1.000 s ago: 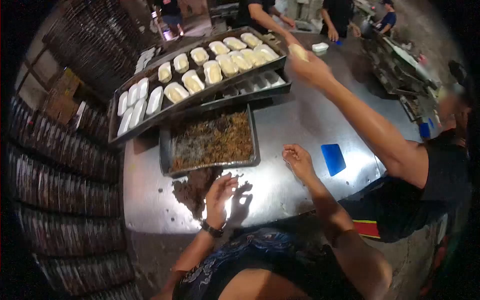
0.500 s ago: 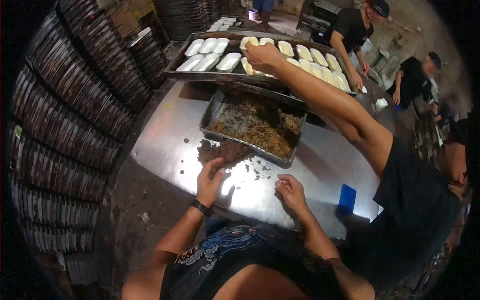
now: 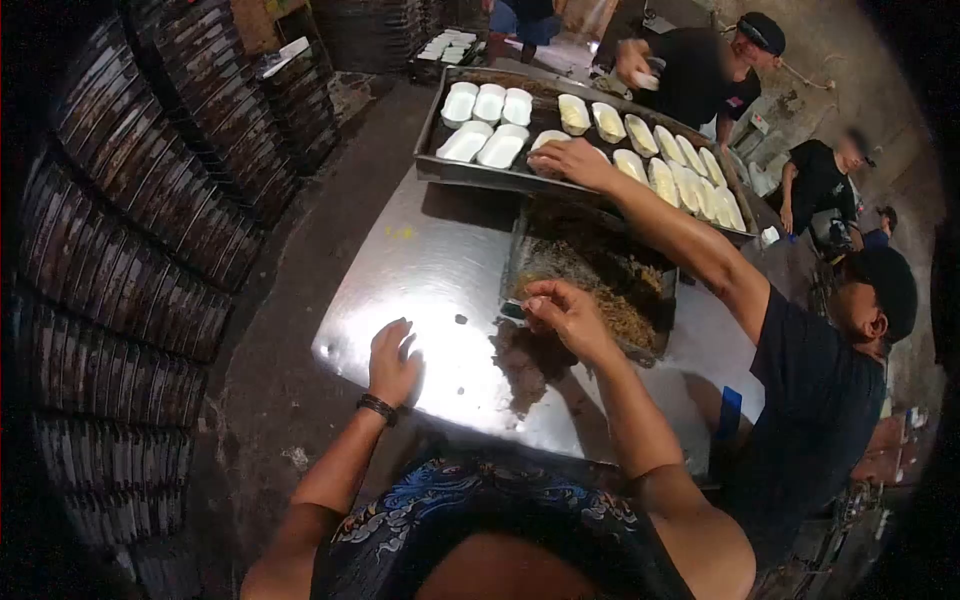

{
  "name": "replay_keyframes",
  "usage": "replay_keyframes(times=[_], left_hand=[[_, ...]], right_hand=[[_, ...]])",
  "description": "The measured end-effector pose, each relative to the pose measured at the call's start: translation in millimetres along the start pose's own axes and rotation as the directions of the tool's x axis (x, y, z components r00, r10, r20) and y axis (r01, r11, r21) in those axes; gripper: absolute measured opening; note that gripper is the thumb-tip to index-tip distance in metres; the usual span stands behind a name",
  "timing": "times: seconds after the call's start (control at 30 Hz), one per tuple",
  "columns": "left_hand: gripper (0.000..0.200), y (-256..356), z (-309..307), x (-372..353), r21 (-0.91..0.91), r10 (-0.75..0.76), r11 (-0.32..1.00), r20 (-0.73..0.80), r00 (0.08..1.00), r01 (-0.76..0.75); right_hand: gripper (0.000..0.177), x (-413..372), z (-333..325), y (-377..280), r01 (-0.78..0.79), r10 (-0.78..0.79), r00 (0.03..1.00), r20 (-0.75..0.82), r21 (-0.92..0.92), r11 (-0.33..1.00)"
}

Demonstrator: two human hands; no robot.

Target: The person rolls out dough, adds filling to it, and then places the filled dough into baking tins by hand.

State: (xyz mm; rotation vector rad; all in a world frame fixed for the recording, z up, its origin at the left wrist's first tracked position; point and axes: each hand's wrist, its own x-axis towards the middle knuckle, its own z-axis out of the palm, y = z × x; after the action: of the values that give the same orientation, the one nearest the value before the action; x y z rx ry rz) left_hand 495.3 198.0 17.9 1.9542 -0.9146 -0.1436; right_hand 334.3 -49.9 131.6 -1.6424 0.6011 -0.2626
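Note:
My left hand [image 3: 394, 362] is open above the front left part of the shiny metal table [image 3: 370, 270], its fingers apart. My right hand [image 3: 562, 316] is pinched near the left edge of a metal tray [image 3: 590, 270] of brown crumbly filling; a small dark piece [image 3: 512, 309] shows at its fingertips, too small to name. Below that hand lies a dark brown mass [image 3: 525, 370] on the metal. A co-worker's hand [image 3: 572, 160] reaches in from the right to a white paper cup in the large tray [image 3: 480, 176] at the back.
White paper cups [image 3: 500, 147] fill the large tray's left part, cups with pale yellow contents [image 3: 663, 184] its right. Stacked dark trays [image 3: 130, 230] line the left side. A blue scraper [image 3: 729, 411] lies at the right, beside a co-worker [image 3: 800, 400]. Other people stand behind.
My view has swung left. My right hand has moved up toward the filling tray and now pinches something. The co-worker's hand is at another cup.

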Motion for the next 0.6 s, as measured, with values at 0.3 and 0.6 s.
replay_keyframes(times=[0.3,0.6], left_hand=[[0.041,-35,6,-23,0.307,0.098,0.942,0.136,0.986,-0.136],[0.037,-35,3,-25,0.266,0.141,0.949,0.112,0.984,-0.167]], right_hand=[[0.035,55,2,-26,0.217,-0.391,0.904,-0.175,-0.600,0.770],[0.039,157,-16,-25,0.191,-0.727,0.683,-0.061,-0.947,0.259]])
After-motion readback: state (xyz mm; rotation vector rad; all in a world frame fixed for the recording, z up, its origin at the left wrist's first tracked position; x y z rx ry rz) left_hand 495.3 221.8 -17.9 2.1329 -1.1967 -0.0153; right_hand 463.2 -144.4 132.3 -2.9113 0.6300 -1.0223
